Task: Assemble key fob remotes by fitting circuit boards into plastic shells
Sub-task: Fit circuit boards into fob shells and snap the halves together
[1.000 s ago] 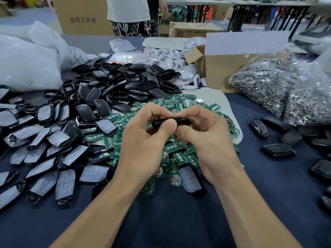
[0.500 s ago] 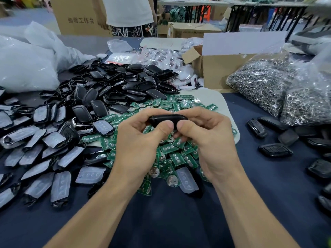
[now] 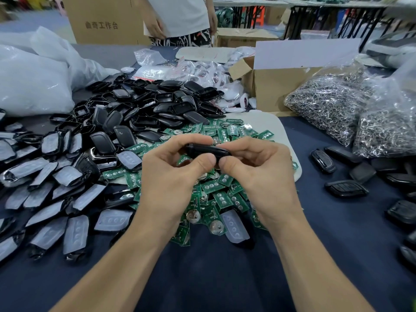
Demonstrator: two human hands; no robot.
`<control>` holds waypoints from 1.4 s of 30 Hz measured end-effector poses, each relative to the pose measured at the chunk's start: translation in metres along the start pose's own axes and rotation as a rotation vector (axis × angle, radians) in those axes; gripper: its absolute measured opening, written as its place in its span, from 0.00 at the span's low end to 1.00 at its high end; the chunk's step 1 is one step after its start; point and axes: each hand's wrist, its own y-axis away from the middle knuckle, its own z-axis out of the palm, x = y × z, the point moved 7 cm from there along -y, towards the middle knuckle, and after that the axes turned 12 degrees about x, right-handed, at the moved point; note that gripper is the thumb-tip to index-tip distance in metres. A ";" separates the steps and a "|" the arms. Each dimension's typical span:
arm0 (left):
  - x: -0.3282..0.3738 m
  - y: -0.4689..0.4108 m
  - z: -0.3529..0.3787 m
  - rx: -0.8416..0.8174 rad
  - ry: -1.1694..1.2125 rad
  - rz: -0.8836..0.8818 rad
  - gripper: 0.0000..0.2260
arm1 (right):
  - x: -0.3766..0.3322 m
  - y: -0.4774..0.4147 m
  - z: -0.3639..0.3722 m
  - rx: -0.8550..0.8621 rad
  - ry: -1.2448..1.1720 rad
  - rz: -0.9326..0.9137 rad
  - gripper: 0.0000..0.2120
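- The near bench [image 3: 213,278] is crossed by both forearms, which meet above a heap of green circuit boards [image 3: 221,199]
- One black key fob [image 3: 207,150] is clamped by the left hand [image 3: 166,176] and right hand [image 3: 258,176], thumbs side by side on its near edge
- It is held edge-on, long axis left to right, shared evenly between the hands
- Its seam and any board inside are hidden, so seating cannot be told
- Farther back, loose black shells [image 3: 139,104] are heaped at the left
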 end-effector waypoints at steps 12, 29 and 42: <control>-0.012 0.003 0.001 0.000 -0.008 -0.186 0.06 | -0.005 0.001 -0.003 0.062 0.054 -0.104 0.15; -0.012 0.003 0.000 -0.029 -0.336 0.020 0.10 | 0.004 0.002 -0.003 0.111 0.129 -0.012 0.10; -0.025 0.010 0.015 -0.228 -0.266 -0.077 0.29 | 0.015 0.013 0.019 0.008 0.364 -0.025 0.10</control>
